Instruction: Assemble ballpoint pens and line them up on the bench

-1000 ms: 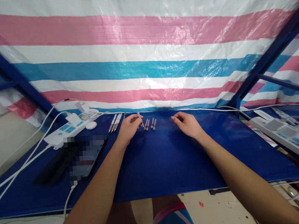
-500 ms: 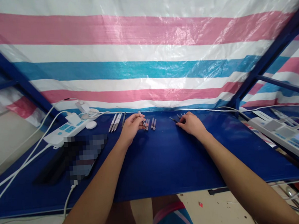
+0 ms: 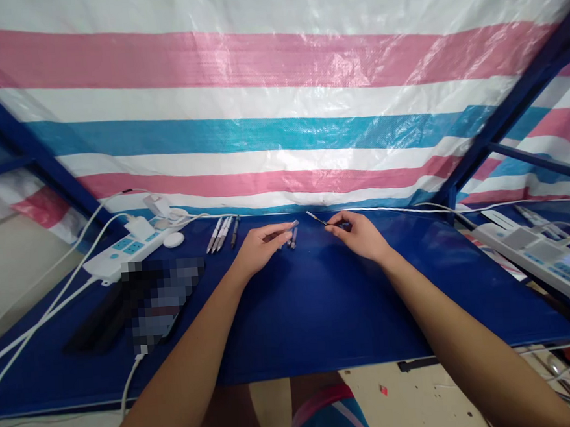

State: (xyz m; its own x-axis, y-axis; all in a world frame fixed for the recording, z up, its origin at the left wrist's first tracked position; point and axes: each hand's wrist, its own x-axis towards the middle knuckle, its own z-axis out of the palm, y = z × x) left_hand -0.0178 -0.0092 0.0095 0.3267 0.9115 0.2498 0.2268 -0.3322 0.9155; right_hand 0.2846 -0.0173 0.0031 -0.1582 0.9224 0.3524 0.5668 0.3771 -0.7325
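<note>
Glossy dark-blue worktop [image 3: 321, 315]: left hand [image 3: 262, 249] pinches a translucent tube [image 3: 294, 224]; right hand [image 3: 359, 235] pinches a slim white-and-dark rod [image 3: 316, 218], slanting away leftward, free end near the tube, not touching.

In front of you hangs a glossy sheet [image 3: 279, 132] striped in white, pink and blue, creased and catching pale glare near its middle and right. A dark blue left post [image 3: 10, 128] and a matching right post [image 3: 520, 90] slant inward on either side. Below you spreads a deep blue surface [image 3: 297, 323]; past its near edge you see a cream floor [image 3: 401, 410] with dark specks and a red scrap [image 3: 384, 390].
</note>
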